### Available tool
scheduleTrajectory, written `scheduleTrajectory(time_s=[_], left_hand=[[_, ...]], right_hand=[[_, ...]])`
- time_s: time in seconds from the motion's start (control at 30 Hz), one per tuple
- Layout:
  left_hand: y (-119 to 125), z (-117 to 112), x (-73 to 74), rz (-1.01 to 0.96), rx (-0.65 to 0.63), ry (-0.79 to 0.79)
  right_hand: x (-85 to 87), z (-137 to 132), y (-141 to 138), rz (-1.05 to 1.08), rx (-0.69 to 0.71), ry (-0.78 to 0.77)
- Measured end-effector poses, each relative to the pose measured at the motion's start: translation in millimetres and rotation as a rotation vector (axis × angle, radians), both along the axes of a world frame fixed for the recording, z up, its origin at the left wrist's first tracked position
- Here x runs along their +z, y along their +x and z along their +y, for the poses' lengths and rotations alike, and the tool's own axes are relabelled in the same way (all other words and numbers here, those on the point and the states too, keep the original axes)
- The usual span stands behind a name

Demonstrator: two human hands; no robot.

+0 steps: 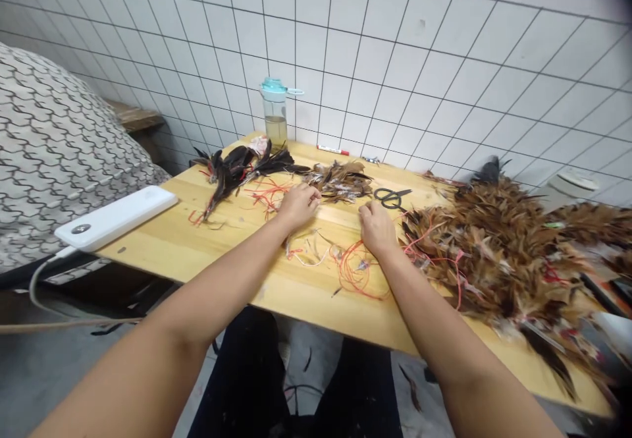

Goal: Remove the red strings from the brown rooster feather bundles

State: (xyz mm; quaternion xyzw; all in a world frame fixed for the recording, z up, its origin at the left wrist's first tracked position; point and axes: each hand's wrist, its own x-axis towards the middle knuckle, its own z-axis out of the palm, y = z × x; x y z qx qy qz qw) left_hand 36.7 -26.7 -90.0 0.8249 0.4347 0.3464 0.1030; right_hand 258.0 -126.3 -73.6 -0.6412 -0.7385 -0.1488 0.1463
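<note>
My left hand [299,206] is at the middle of the wooden table, fingers curled together, just in front of a small pile of brown feathers [340,181]. Loose red string [269,194] lies to its left. My right hand [378,227] is closed like a fist beside black-handled scissors [390,197]. Whatever either hand grips, if anything, is hidden or too thin to see. Tangled red cord [355,273] lies just below the right hand. Bundles of black feathers [230,171] tied with red lie at the back left.
A large heap of brown feathers [508,240] covers the right side of the wooden table [316,306]. A bottle with a turquoise lid [275,112] and a red-and-white marker [332,151] stand and lie near the tiled wall. A white power bank [118,217] with a cable rests at the left edge.
</note>
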Motion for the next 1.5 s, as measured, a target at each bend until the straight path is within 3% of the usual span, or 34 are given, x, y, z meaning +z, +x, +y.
scheduleTrajectory(time_s=[0.17,0.33,0.47,0.7,0.97,1.13,1.23,1.33,1.43,1.5], left_hand=[[20.6,-9.0,6.9,0.104,-0.030,0.130],[64.7,-2.1,18.5,0.258,-0.146,0.215],[90.1,12.8,15.6,0.386,-0.149,0.194],[85.5,17.6,5.3,0.277,-0.158,0.247],[84.7,-4.6,29.5,0.401,-0.364,0.586],[90.0,-9.6,31.4,0.392,-0.427,0.658],[89.9,-9.0,31.5,0.273,-0.418,0.628],[89.1,-9.2,34.8,0.054,-0.321,0.524],[91.7,-9.2,36.0,-0.143,-0.207,0.310],[96.5,-8.3,32.9,-0.221,-0.217,0.072]], right_hand=[[-14.2,3.1,9.3,0.061,-0.124,0.077],[-9.4,6.4,10.1,0.243,-0.286,-0.023],[-5.1,6.1,9.5,0.302,-0.330,-0.096],[-3.0,5.4,6.6,0.370,-0.321,-0.104],[0.8,0.6,2.3,0.214,-0.221,-0.118],[-5.6,3.9,7.4,0.275,-0.249,-0.160],[-11.1,9.1,12.9,0.475,-0.241,-0.093],[-14.9,14.1,18.7,0.763,-0.209,0.013],[-15.5,16.3,20.8,1.004,-0.177,0.106],[-15.0,16.2,19.4,1.081,-0.147,0.147]])
